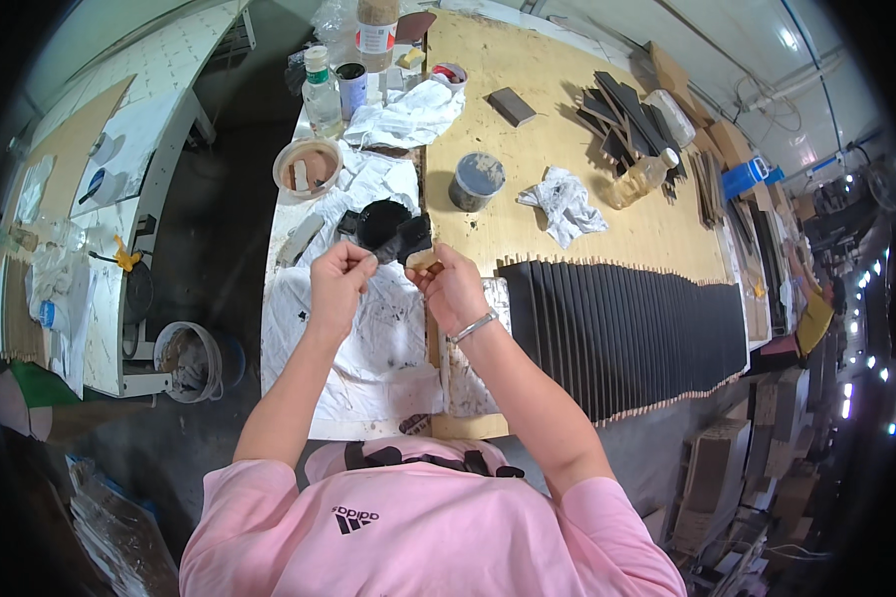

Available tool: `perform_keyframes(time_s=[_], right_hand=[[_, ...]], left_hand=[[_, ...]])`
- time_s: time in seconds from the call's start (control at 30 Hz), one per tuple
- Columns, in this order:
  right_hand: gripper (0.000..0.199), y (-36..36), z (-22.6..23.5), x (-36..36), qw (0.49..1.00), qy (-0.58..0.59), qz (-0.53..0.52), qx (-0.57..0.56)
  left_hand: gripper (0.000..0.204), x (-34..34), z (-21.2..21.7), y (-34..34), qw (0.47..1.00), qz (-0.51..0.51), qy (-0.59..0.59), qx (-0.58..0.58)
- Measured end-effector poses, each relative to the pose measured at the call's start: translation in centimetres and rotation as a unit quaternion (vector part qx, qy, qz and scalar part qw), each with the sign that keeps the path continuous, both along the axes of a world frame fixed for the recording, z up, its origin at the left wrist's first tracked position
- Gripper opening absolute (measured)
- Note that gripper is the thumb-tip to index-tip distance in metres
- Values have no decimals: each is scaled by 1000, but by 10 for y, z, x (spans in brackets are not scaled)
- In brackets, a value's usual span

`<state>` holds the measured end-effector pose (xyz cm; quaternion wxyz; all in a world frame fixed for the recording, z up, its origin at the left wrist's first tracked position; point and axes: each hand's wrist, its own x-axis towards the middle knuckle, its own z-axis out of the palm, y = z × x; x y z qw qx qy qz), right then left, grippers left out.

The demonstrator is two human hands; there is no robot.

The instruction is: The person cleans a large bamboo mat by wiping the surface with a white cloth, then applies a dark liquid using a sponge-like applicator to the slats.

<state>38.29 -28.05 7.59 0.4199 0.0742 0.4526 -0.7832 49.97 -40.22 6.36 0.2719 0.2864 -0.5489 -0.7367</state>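
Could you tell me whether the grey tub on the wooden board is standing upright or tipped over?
Upright: the grey tub stands on the wooden board with its round open mouth facing up.

On the surface (528, 70), a row of slats (627, 328) lies to the right of the hands. Behind the hands sits a bowl (381, 221), with a tub (476, 181) to its right and a crumpled rag (564, 203) further right. A dish (307, 166) lies left of the bowl, bottles (321, 92) behind it.
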Motion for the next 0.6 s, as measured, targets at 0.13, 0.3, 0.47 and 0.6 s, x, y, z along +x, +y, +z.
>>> perform_keyframes(time_s=[0.13,0.3,0.47,0.6], right_hand=[[21,0,1,1,1000,9,27,-2],[20,1,5,3,999,16,19,23],[20,1,12,11,998,40,44,17],[20,3,9,9,998,43,46,11]], left_hand=[[7,-6,-12,-15,999,41,-16,4],[6,-2,-6,-4,1000,22,-4,3],[6,-11,-19,-19,999,38,-8,-1],[6,-8,-20,-19,999,48,1,15]])
